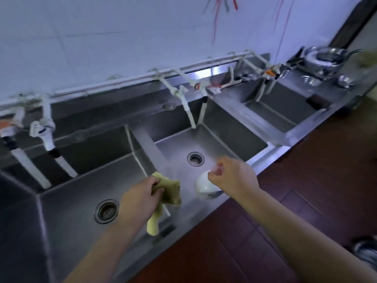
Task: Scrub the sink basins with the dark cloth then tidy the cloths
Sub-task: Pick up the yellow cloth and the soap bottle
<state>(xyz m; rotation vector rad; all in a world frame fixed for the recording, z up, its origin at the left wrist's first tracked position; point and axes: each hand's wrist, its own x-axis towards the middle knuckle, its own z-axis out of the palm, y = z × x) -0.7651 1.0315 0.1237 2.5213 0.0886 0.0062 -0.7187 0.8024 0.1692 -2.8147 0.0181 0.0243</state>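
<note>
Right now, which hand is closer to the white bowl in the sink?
Right. The right hand hovers just above the white bowl, overlapping its rim. The left hand, gripping the yellow-green cloth, is off to its left.

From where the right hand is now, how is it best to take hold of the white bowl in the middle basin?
Probably by its rim, coming from above. The white bowl lies tilted in the middle basin, directly under the right hand, so the rim's upper edge is nearest the fingers. Its rounded, glossy side offers little to pinch.
</note>
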